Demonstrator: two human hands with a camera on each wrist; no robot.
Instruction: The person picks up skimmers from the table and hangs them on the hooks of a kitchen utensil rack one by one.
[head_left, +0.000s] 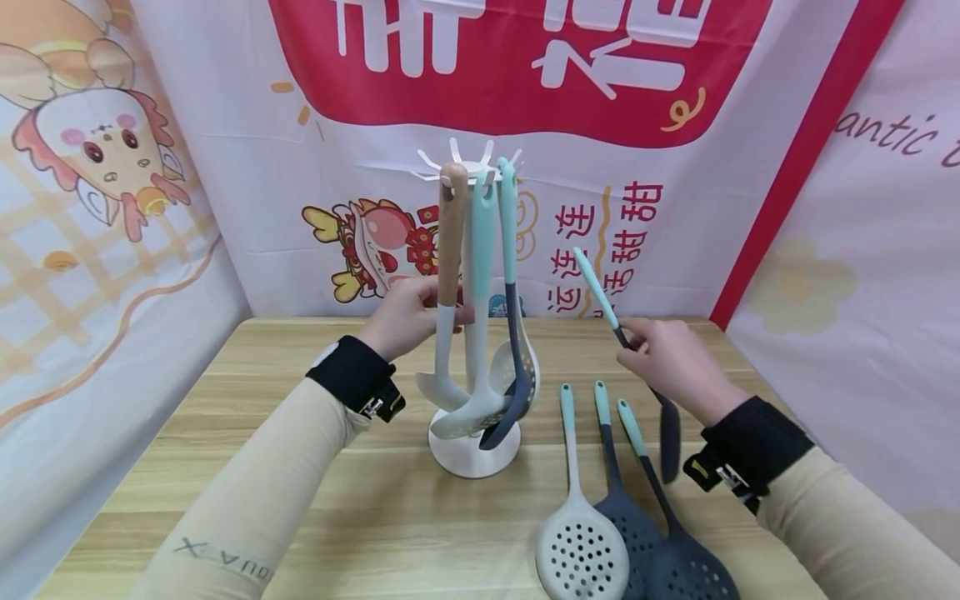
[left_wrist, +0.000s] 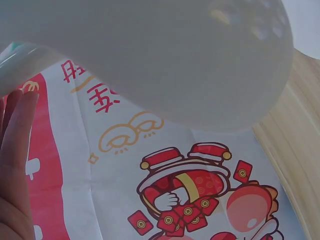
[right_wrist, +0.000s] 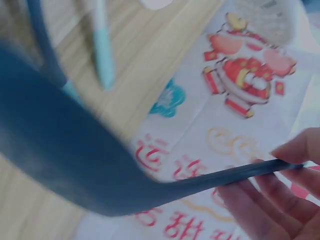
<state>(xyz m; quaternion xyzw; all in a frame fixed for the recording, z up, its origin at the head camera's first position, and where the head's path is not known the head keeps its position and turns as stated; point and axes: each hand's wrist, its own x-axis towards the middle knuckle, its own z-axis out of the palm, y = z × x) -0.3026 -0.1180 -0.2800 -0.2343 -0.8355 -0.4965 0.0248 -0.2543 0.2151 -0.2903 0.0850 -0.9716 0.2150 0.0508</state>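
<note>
A white utensil stand (head_left: 474,461) holds several hanging utensils: a ladle with a brown handle (head_left: 450,242), one with a mint handle (head_left: 482,250), and a dark one with a mint handle (head_left: 507,225). My left hand (head_left: 401,321) grips the stand's pole behind the brown handle, its fingers partly hidden. A pale utensil head (left_wrist: 175,65) fills the top of the left wrist view. To the right, my right hand (head_left: 678,362) pinches a dark spatula (head_left: 670,442) by its shaft, mint handle end pointing up and left. Its broad, hole-free blade (right_wrist: 75,145) looms in the right wrist view.
On the wooden table (head_left: 360,533), below the right hand, lie a white skimmer (head_left: 583,550) and two dark skimmers, one in the middle (head_left: 630,521) and one at the right (head_left: 686,567). A printed cloth (head_left: 300,167) hangs behind the table.
</note>
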